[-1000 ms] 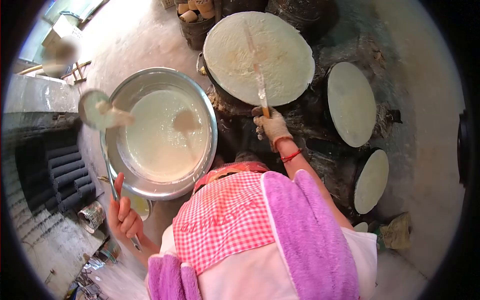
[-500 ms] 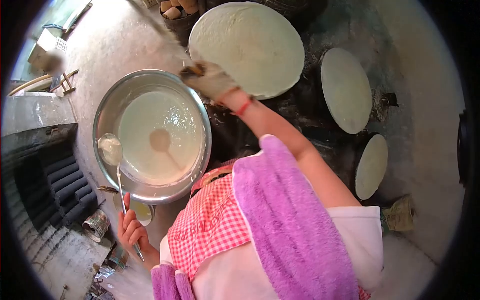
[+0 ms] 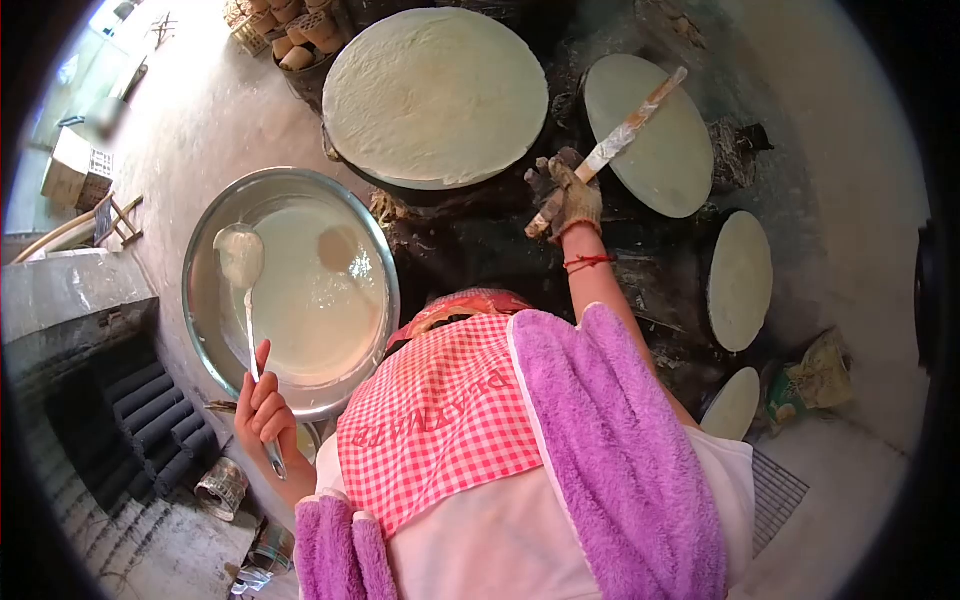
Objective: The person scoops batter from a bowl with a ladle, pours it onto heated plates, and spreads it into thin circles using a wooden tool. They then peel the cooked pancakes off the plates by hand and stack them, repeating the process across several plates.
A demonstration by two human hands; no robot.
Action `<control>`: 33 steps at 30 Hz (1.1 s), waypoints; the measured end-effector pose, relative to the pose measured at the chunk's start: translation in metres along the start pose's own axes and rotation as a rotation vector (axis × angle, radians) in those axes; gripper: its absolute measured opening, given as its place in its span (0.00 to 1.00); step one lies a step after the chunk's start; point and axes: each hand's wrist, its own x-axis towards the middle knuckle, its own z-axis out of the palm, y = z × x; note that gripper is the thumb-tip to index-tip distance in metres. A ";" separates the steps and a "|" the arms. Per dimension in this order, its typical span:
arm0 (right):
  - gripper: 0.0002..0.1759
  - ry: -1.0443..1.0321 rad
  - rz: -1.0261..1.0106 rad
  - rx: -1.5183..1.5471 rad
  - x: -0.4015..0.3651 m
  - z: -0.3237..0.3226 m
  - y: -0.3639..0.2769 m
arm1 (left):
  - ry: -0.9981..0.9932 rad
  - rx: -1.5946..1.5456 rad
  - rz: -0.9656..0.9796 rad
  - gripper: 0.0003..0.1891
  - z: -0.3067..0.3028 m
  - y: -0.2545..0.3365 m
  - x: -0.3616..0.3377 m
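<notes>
My left hand (image 3: 267, 408), bare, is closed around the handle of a metal ladle (image 3: 240, 258). Its bowl, coated with pale batter, hangs above a wide metal basin (image 3: 199, 325) of the same creamy batter (image 3: 310, 335). My right hand (image 3: 576, 203), in a soiled work glove, grips a wooden stick (image 3: 625, 132) crusted with white residue. The stick slants up and right, its far end over a round griddle covered by a pale batter sheet (image 3: 680, 180). Left of that hand, a larger pale sheet (image 3: 435, 100) covers the biggest griddle.
Two more pale rounds (image 3: 740, 280) curve down the right side, the lowest (image 3: 732, 405) partly hidden by my arm. Clay-coloured cylinders (image 3: 315, 32) fill a container at the top. Dark cylinders (image 3: 155, 415) are stacked at left, near a small bucket (image 3: 222, 488).
My right hand has swung rightward from the big griddle's left edge, carrying the stick toward the second griddle. The ladle has shifted from the basin's rim to above the batter. The view has shifted.
</notes>
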 end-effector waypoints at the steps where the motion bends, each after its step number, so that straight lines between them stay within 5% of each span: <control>1: 0.18 -0.025 0.010 0.057 0.006 0.000 0.000 | -0.003 0.004 0.000 0.26 0.002 -0.004 0.002; 5: 0.16 0.157 0.002 -0.072 0.036 0.017 -0.006 | -0.036 -0.007 0.012 0.26 0.008 -0.027 0.006; 11: 0.24 0.050 0.219 -0.023 0.065 0.014 -0.017 | -0.001 -0.042 0.135 0.26 0.018 -0.058 0.004; 13: 0.23 0.022 0.134 -0.270 0.098 -0.013 -0.010 | -0.007 -0.057 0.126 0.26 0.015 -0.059 0.000; 15: 0.22 -0.210 -0.065 -0.330 0.047 0.029 -0.017 | -0.045 -0.068 0.146 0.25 0.008 -0.059 -0.005; 19: 0.23 -0.503 0.071 -1.082 0.003 0.077 0.022 | -0.013 -0.044 0.167 0.25 0.000 -0.056 -0.014; 21: 0.31 -0.884 -0.335 -1.347 0.008 0.083 0.064 | 0.004 -0.044 0.167 0.25 -0.004 -0.053 -0.017; 22: 0.31 -0.888 -0.337 -1.352 0.001 0.095 0.071 | 0.002 -0.057 0.166 0.25 -0.008 -0.051 -0.021; 24: 0.32 -1.062 -0.686 -1.779 -0.015 0.118 0.078 | 0.008 -0.080 0.185 0.25 -0.011 -0.051 -0.029; 28: 0.29 -1.007 -0.655 -2.071 -0.018 0.139 0.083 | 0.075 -0.074 0.236 0.24 -0.020 -0.048 -0.048; 32: 0.25 -1.035 -0.711 -2.011 -0.006 0.153 0.071 | 0.196 0.011 0.251 0.23 -0.029 -0.038 -0.057; 33: 0.24 -1.031 -0.582 -1.979 -0.007 0.164 0.061 | 0.188 0.007 0.252 0.23 -0.030 -0.039 -0.059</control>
